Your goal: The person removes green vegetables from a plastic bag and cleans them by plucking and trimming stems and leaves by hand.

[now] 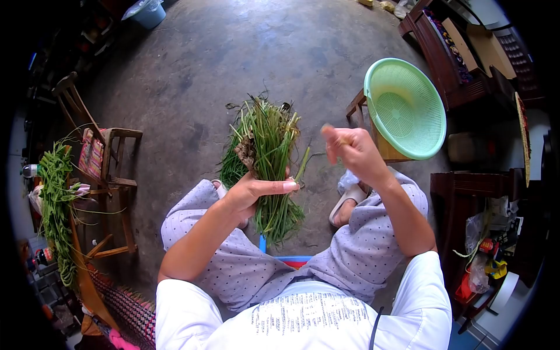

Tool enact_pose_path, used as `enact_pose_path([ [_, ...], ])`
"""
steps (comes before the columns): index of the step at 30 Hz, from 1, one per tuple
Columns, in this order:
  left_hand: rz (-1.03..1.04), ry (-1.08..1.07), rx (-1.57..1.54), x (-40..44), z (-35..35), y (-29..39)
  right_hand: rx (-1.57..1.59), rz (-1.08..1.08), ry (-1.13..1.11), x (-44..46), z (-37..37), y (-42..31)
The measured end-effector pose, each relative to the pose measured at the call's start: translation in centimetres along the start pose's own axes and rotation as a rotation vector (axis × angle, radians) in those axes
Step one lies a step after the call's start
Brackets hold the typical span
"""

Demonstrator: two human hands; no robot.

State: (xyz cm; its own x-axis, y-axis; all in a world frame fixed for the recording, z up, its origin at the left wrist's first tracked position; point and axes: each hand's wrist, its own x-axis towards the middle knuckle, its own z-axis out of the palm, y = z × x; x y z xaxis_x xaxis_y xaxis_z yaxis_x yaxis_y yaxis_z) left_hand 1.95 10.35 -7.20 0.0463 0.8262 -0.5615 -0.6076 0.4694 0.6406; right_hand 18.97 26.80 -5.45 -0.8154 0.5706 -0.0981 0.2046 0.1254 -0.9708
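Right up close, a white shirt (303, 324), smooth, printed with rows of dark lettering; just beyond, grey trousers (233, 262) speckled with black dots, draped in soft folds over spread knees; now into the left hand (251, 195), wrapped firmly around the greens (271, 151), with thumb stretched across the front; a thick, shaggy bundle of long, thin blades and paler stems, held between the knees and reaching out past them, with crumpled brown leaves (245, 153) along one side; over to the right hand (353, 149), raised well apart from the bundle, curled narrow, blurred at the fingertips; cannot tell whether pinching anything; lower down, a white sandal (341, 213) with crinkly plastic (348, 182) just beside; off to the left, leafy stalks (55, 216), limp and tangled; then a slatted wooden chair (119, 133); out right, a round green basket (431, 93), finely perforated plastic, on a wooden stool (389, 151); stretching away, grey floor (175, 87), hard, scuffed, shiny towards the back; furthest off, a blue bucket (149, 16) topped with thin, translucent film.
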Motion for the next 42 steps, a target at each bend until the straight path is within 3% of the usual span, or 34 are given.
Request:
enact_pose_path([
  [1, 0.0, 0.001, 0.0, 0.0, -0.1, 0.0, -0.302, -0.056, 0.005, -0.3, 0.3, -0.5],
  [3, 0.01, -0.017, -0.024, 0.1, -0.3, -0.1, -0.414, -0.146, 0.03, -0.4, 0.7, -1.8],
  [5, 0.018, -0.018, -0.034, 0.1, -0.3, 0.0, -0.139, 0.138, -0.089, -0.7, 0.8, -2.7],
  [6, 0.024, -0.021, -0.044, 0.1, -0.2, 0.0, -0.14, 0.138, -0.09, -0.7, 1.2, -2.2],
  [9, 0.038, -0.036, -0.072, 0.4, -0.3, -0.4, 0.287, 0.092, -0.169, -0.8, 3.2, -0.7],
  [11, 0.025, -0.038, -0.049, 0.3, 0.0, -0.2, 0.358, 0.012, -0.228, -0.8, 3.7, -0.3],
  [12, 0.015, -0.038, -0.026, 0.3, 0.1, -0.2, 0.359, 0.012, -0.226, -0.7, 3.6, -0.1],
  [14, 0.058, -0.051, -0.019, 0.4, -0.1, -0.3, 0.617, 0.121, 0.002, -0.3, 3.3, 0.1],
  [17, 0.109, -0.1, -0.033, 0.6, -0.6, -0.9, 0.777, 0.247, 0.002, -0.1, 2.8, -0.2],
  [21, 0.115, -0.147, -0.104, 0.6, -0.3, -0.7, 0.59, 0.379, -0.027, -0.1, 3.2, -0.8],
  [22, 0.114, -0.148, -0.104, 0.6, -0.2, -0.7, 0.552, 0.287, -0.013, -0.1, 3.7, -0.6],
  [26, 0.04, -0.105, -0.105, 0.8, 0.1, -0.6, 0.586, 0.264, -0.013, 0.0, 4.1, -0.2],
  [36, -0.021, -0.05, -0.113, 0.6, 0.1, -0.4, 0.529, 0.316, -0.011, 0.3, 4.0, 0.3],
  [42, -0.005, -0.056, -0.164, 0.9, -0.9, -0.6, 0.806, 0.275, 0.015, 0.2, 3.5, 0.2],
])
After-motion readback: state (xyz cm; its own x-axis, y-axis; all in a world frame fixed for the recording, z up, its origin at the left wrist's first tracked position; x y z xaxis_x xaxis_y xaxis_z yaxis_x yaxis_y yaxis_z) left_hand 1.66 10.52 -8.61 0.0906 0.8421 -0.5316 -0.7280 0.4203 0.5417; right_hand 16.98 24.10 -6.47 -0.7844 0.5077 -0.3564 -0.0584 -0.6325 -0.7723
